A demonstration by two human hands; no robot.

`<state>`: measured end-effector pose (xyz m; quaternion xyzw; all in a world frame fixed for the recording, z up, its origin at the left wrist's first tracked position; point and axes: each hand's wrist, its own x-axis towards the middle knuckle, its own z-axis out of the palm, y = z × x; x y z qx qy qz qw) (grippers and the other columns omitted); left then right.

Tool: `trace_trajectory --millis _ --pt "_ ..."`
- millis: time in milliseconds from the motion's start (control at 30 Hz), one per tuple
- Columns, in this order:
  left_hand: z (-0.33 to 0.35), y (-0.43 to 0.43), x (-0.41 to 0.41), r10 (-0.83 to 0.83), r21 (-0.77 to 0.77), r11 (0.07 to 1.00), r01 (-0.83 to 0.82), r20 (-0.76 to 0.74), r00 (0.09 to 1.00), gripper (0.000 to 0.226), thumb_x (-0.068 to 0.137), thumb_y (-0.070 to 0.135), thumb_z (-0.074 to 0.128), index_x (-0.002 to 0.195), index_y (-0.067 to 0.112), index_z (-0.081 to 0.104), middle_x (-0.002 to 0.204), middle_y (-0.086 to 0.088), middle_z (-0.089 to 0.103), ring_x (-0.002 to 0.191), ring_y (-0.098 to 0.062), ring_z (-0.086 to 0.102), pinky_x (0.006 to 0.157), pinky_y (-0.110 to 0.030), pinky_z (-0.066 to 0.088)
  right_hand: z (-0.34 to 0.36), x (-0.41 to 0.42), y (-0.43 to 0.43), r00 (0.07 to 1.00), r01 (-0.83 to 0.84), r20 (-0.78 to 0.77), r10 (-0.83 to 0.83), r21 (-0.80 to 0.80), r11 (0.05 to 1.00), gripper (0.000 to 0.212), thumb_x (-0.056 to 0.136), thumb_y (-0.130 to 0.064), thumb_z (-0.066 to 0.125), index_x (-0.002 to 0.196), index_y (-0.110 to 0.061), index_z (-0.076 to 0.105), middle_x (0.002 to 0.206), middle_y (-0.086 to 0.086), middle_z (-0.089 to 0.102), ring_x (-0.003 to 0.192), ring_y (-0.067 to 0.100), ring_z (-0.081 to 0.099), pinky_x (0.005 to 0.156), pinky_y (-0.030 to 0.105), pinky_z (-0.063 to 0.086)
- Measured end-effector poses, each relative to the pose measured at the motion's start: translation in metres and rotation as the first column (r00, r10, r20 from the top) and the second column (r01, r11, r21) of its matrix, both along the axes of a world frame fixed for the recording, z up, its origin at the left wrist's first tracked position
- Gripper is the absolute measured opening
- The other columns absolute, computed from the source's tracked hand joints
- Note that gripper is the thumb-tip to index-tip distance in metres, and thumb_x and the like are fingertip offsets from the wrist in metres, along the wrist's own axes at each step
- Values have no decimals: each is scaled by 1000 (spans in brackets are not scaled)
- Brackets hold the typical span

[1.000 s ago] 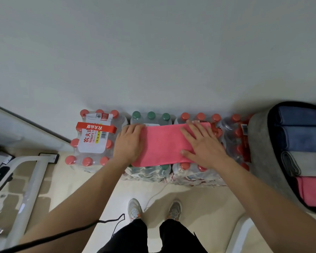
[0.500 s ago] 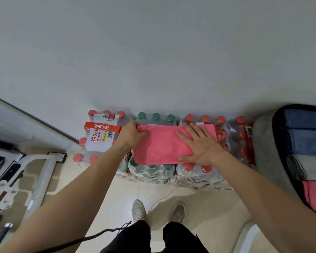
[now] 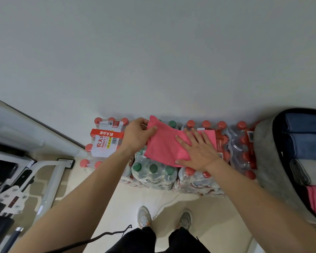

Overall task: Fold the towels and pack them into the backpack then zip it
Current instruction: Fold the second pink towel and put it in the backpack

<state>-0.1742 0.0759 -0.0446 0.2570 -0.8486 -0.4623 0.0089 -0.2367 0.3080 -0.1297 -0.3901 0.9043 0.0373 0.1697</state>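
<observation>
Mid-fold: my left grip (image 3: pixel 137 137) pinches the towel (image 3: pixel 164 147) by its end, right grip (image 3: pixel 199 152) spread flat on it; backpack (image 3: pixel 266 152) at right part-filled, unzipped.

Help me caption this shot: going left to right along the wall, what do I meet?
First the white frame → labelled bottle pack → left hand → pink towel → red-capped bottles → backpack.

A single head-worn wide-angle view — facing forward and down, close over the bottle packs (image 3: pixel 153 172).
</observation>
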Motion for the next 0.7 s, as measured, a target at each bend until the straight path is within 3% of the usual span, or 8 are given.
trace_trajectory --millis 133,300,400,533,700 --pt "13 29 -20 -60 26 998 60 -3 998 18 83 34 72 88 19 63 81 -4 72 67 -21 71 59 -42 61 9 3 5 999 35 8 -34 -68 997 97 78 -88 15 155 -34 -11 164 6 -16 151 29 -15 121 55 -4" --pt "9 77 -41 -149 -76 986 149 13 989 22 83 38 71 81 16 64 67 -1 70 54 -15 67 58 -34 58 22 7 48 964 221 -111 -243 -182 958 62 98 -50 32 153 -20 31 159 9 23 146 30 19 121 49 14" --pt "-4 108 -53 -202 -142 968 206 47 978 21 85 38 68 77 20 60 67 0 69 57 -16 66 61 -31 57 19 17 74 936 296 -136 -323 -189 936 54 91 -34 51 142 -17 47 147 8 42 135 30 36 113 47 32" --pt "-19 141 -64 -275 -232 926 299 129 953 13 80 28 66 81 15 62 80 -7 70 78 -27 67 73 -38 56 13 29 87 895 415 -75 -440 -219 883 56 83 -43 63 133 -19 55 137 1 53 120 28 48 98 43 44" --pt "-30 167 -67 -340 -417 811 411 237 910 19 79 37 62 79 18 61 78 -5 64 73 -28 65 68 -38 56 10 33 94 869 484 9 -495 -227 845 54 88 -42 59 137 -21 52 145 -2 45 127 27 41 100 44 41"
